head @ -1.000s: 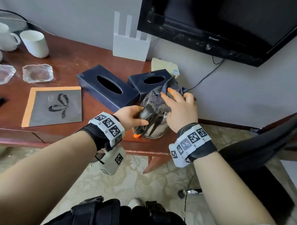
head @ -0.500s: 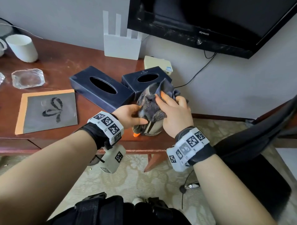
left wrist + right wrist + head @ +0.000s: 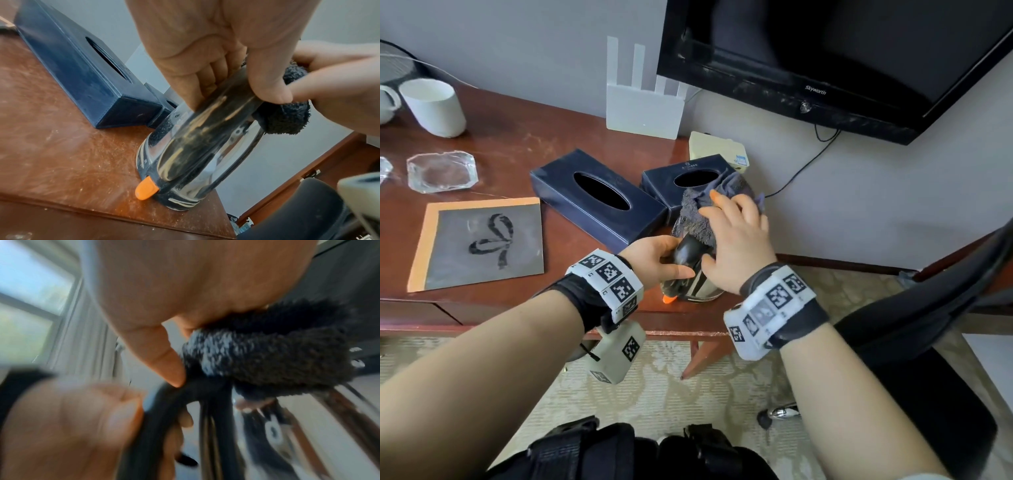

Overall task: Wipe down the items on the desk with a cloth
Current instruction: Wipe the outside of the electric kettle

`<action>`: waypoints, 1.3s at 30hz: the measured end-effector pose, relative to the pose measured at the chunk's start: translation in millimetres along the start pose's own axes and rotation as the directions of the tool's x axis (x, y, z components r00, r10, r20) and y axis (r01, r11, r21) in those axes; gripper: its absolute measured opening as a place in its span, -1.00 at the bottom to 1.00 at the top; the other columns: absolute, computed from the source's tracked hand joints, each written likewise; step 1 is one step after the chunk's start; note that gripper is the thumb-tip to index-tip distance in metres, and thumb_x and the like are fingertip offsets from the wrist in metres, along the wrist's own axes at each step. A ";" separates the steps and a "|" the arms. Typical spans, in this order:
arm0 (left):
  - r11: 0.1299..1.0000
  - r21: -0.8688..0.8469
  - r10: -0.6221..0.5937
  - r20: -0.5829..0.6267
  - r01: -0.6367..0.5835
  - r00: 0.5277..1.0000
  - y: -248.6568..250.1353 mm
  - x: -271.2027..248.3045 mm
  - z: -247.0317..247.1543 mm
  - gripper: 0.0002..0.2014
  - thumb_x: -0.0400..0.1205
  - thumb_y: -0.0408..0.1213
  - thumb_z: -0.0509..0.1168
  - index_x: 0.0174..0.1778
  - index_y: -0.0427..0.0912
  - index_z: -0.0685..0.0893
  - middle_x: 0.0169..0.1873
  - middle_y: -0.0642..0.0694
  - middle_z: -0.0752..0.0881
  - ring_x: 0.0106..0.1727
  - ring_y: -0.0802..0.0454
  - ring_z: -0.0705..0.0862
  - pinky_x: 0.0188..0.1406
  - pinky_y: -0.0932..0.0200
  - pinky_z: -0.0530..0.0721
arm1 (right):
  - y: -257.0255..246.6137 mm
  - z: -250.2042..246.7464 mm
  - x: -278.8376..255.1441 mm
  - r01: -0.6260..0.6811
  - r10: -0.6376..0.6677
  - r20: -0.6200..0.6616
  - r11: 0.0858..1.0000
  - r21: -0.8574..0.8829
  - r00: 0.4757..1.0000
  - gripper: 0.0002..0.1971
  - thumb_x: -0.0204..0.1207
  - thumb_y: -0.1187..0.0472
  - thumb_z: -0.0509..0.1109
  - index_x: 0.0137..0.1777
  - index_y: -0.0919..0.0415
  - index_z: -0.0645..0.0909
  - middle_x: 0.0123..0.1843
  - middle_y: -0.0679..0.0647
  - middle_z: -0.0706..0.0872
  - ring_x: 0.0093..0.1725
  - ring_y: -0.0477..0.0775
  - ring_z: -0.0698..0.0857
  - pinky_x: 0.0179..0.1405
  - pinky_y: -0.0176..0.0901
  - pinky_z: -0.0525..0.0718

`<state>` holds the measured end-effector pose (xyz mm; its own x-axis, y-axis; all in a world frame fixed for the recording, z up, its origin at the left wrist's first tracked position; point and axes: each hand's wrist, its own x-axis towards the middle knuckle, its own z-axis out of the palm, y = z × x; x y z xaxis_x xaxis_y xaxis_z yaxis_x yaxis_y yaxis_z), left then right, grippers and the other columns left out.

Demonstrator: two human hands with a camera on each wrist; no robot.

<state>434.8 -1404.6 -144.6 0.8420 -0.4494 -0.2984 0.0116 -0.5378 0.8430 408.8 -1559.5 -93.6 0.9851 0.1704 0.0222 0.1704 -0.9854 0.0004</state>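
An electric kettle (image 3: 702,291) with a clear body, a black handle (image 3: 688,251) and an orange switch (image 3: 668,299) stands at the desk's front right corner. My left hand (image 3: 657,257) grips the handle; in the left wrist view its fingers curl round the handle (image 3: 216,113) above the kettle (image 3: 195,154). My right hand (image 3: 736,240) holds a dark grey fluffy cloth (image 3: 697,219) and presses it onto the kettle's top. The bunched cloth (image 3: 277,353) sits under my right palm with the thumb beside it. The lid is hidden by the cloth.
Two dark blue tissue boxes (image 3: 599,195) (image 3: 688,174) lie just behind the kettle. Further left are a grey mat (image 3: 479,240), a glass ashtray (image 3: 441,171) and white cups (image 3: 434,106). A white router (image 3: 643,106) and a wall TV (image 3: 825,51) are behind. A black chair (image 3: 911,342) stands right.
My right hand has rubbed the cloth down the kettle's side and back over its top, leaving the handle more exposed. The left hand has kept its grip on the handle.
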 end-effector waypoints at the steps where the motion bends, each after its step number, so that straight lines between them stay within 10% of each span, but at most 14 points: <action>1: 1.000 -0.002 0.001 -0.001 -0.001 1.000 -1.1 1.0 0.1 -0.46 0.51 -0.14 0.44 0.40 -0.12 0.49 0.21 -0.03 0.67 0.25 0.02 0.62 0.38 0.00 0.52 | 2.3 -1.5 0.3 -0.003 0.004 -0.012 0.997 0.075 1.000 -0.45 0.41 0.01 0.25 0.46 -0.09 0.39 0.63 -0.14 0.19 0.54 0.05 0.08 0.45 0.08 0.07; 7: 1.000 0.013 0.005 0.001 -0.005 1.000 -2.3 3.6 0.5 -0.48 0.50 -0.13 0.44 0.38 -0.09 0.50 0.20 0.00 0.66 0.24 0.03 0.62 0.38 0.03 0.50 | 7.9 5.1 8.2 -0.160 0.220 -0.186 0.943 0.292 0.958 -0.79 0.53 -0.13 0.26 0.02 -0.12 0.66 0.51 -0.09 0.34 0.50 0.11 0.18 0.42 0.08 0.18; 15: 0.999 0.027 0.024 0.028 -0.024 0.999 -7.0 6.8 -0.1 -0.45 0.49 -0.09 0.43 0.38 -0.16 0.50 0.23 -0.06 0.66 0.27 -0.01 0.61 0.38 -0.01 0.50 | 6.8 1.6 14.8 -0.125 0.180 -0.198 0.957 0.263 0.963 -0.42 0.59 0.05 0.29 0.59 0.06 0.23 0.50 0.07 0.37 0.42 0.18 0.32 0.42 -0.05 0.22; 24: 0.997 0.015 0.078 0.061 -0.079 0.995 -14.0 8.0 1.0 -0.52 0.49 -0.04 0.41 0.23 -0.24 0.58 0.10 -0.15 0.71 0.14 -0.09 0.66 0.28 -0.08 0.57 | -9.6 23.9 -17.9 0.072 -0.026 -0.241 0.980 0.185 0.970 -0.70 0.54 0.04 0.35 0.27 -0.07 0.63 0.31 0.03 0.51 0.20 0.17 0.45 -0.20 -0.16 0.48; 30: 0.996 0.036 0.074 0.133 -0.080 0.988 -28.4 10.5 3.4 -0.67 0.47 -0.36 0.48 0.11 -0.16 0.58 0.07 -0.14 0.71 0.16 -0.11 0.65 0.31 -0.03 0.53 | 3.0 12.2 1.2 -0.191 0.252 -0.225 0.947 0.259 0.941 -0.69 0.63 0.01 0.21 0.34 -0.10 0.55 0.37 0.00 0.41 0.31 0.19 0.38 0.03 -0.04 0.55; 39: 0.991 0.025 0.125 0.154 -0.130 0.980 -21.6 6.8 7.1 -0.81 0.47 -0.26 0.48 -0.06 -0.11 0.65 -0.09 -0.04 0.75 0.10 -0.07 0.69 0.30 -0.08 0.55 | 23.9 5.6 9.4 -0.134 0.255 -0.221 0.884 0.447 0.941 -0.70 0.62 0.11 0.25 0.32 0.01 0.59 0.33 0.06 0.44 0.35 0.17 0.40 0.28 -0.11 0.40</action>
<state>436.5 -1401.1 -168.0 0.7439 -0.6174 -0.2558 -0.1120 -0.4926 0.8630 422.3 -1581.4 -99.0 0.9660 -0.0915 0.2418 0.0280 -0.8927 -0.4497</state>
